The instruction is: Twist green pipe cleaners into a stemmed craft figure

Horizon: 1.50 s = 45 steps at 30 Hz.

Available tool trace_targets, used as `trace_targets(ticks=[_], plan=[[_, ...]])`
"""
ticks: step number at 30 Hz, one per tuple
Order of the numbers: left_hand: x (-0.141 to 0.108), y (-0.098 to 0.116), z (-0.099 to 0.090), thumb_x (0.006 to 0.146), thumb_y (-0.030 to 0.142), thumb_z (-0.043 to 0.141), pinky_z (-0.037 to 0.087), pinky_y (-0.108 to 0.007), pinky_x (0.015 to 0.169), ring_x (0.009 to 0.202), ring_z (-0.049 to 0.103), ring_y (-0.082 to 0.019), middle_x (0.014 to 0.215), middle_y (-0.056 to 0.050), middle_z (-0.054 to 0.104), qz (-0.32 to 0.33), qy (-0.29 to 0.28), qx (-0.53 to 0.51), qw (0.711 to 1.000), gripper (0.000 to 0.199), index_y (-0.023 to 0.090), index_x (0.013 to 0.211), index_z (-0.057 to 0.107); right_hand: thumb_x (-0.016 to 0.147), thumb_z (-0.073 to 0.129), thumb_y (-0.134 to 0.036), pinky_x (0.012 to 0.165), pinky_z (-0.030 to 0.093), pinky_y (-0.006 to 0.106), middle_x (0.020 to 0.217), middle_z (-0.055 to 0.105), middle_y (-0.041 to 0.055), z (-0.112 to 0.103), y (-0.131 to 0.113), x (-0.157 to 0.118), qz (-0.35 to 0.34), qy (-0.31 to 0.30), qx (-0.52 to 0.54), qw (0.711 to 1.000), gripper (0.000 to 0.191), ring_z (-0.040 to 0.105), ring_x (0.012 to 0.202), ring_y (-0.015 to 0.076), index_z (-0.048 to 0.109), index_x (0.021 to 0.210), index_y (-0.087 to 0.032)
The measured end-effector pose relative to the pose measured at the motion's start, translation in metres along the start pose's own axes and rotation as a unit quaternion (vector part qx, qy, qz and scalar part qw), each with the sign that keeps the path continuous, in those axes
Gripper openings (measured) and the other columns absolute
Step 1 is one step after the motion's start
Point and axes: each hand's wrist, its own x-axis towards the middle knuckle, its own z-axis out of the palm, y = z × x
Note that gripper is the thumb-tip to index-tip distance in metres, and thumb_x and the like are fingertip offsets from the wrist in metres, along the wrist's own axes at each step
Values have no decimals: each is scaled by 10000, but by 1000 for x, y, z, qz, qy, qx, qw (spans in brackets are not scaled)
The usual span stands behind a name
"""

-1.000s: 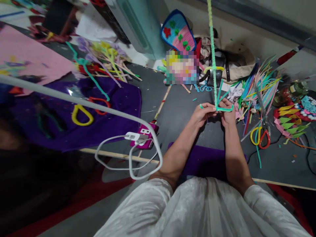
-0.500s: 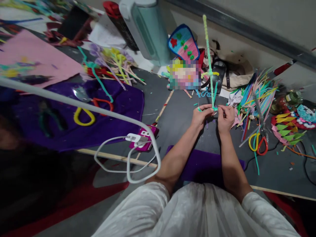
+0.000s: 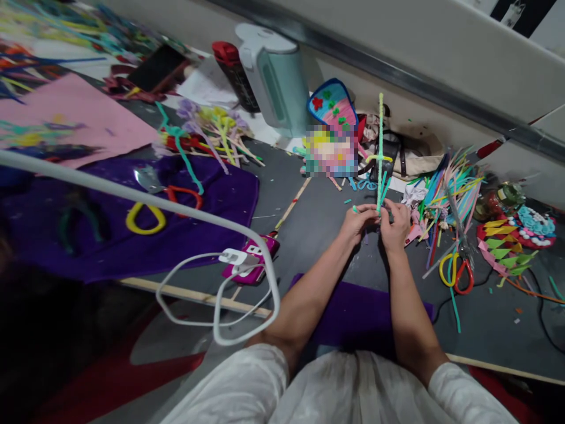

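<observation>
Both my hands meet over the grey table, pinching the lower end of a pipe-cleaner stem point(image 3: 380, 132). The stem stands nearly upright, pale yellow at its tip and mint green lower down, with a short yellow crosspiece partway along. My left hand point(image 3: 356, 224) closes on its bottom from the left. From the right, my right hand point(image 3: 395, 222) grips the same end, fingers curled. A short teal strand point(image 3: 385, 187) slants up beside the stem just above my fingertips. Exactly how the fingertips meet the base is too small to tell.
Loose pipe cleaners point(image 3: 459, 191) lie right of my hands, near scissors point(image 3: 457, 272) and a glass jar point(image 3: 503, 199). A kettle point(image 3: 282, 82) and bottle point(image 3: 233, 73) stand at the back. Left are a purple cloth point(image 3: 220, 206), a power strip point(image 3: 251, 259) and a white cable point(image 3: 276, 282).
The view has shifted, so the table appears lower. The pipe-cleaner stem leans less and its base is now drawn between the fingers of both hands, which remain close together.
</observation>
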Motion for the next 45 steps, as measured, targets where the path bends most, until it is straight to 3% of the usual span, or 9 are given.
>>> trace_targets(ticks=[6, 12, 19, 23, 32, 37, 45], plan=[[1, -1, -2, 453, 191, 843, 553, -271, 618, 560, 625, -119, 627, -16, 680, -7, -18, 31, 999, 320, 128, 737, 712, 961, 470, -322, 931, 433, 384, 1083, 744, 80, 1, 5, 1, 29, -7, 27, 999, 311, 578, 1018, 241, 713, 1127, -223], [1, -3, -2, 475, 155, 811, 558, -266, 605, 548, 616, -112, 606, -4, 659, -6, -36, 53, 998, 282, 123, 728, 692, 865, 567, -350, 865, 463, 369, 891, 736, 48, 3, 8, 2, 113, -11, 81, 990, 192, 600, 885, 225, 712, 886, -227], [3, -4, -2, 522, 118, 783, 567, -262, 608, 560, 627, -114, 621, 0, 663, -2, -36, 48, 998, 262, 132, 764, 686, 835, 567, -367, 843, 461, 349, 808, 673, 30, 7, 9, 1, 141, 6, 114, 983, 174, 585, 823, 203, 656, 826, -218], [4, -2, -4, 543, 99, 789, 574, -254, 631, 563, 625, -102, 647, -5, 672, -20, -42, 46, 998, 268, 120, 791, 692, 843, 565, -366, 859, 444, 355, 832, 674, 34, 8, 6, -1, 124, 12, 111, 986, 170, 577, 856, 209, 651, 844, -219], [3, 0, -5, 453, 137, 865, 581, -256, 629, 551, 639, -106, 633, 15, 671, 12, -7, 22, 1000, 338, 133, 683, 618, 887, 558, -323, 895, 409, 372, 878, 699, 48, 9, 2, -3, 61, 35, 79, 994, 152, 550, 910, 226, 659, 839, -220], [3, -4, -3, 434, 176, 860, 564, -270, 628, 529, 621, -104, 614, 8, 668, 41, 24, 47, 998, 341, 125, 701, 655, 895, 588, -270, 921, 390, 371, 914, 739, 31, 8, 1, -2, 20, -3, 55, 998, 139, 567, 951, 221, 716, 850, -240], [6, -8, -3, 463, 194, 808, 522, -258, 598, 505, 586, -102, 552, 13, 631, 93, 49, 85, 991, 253, 128, 677, 690, 885, 598, -289, 900, 435, 359, 927, 732, 37, 9, 5, 1, 24, -41, 92, 995, 135, 608, 931, 209, 721, 899, -238]])
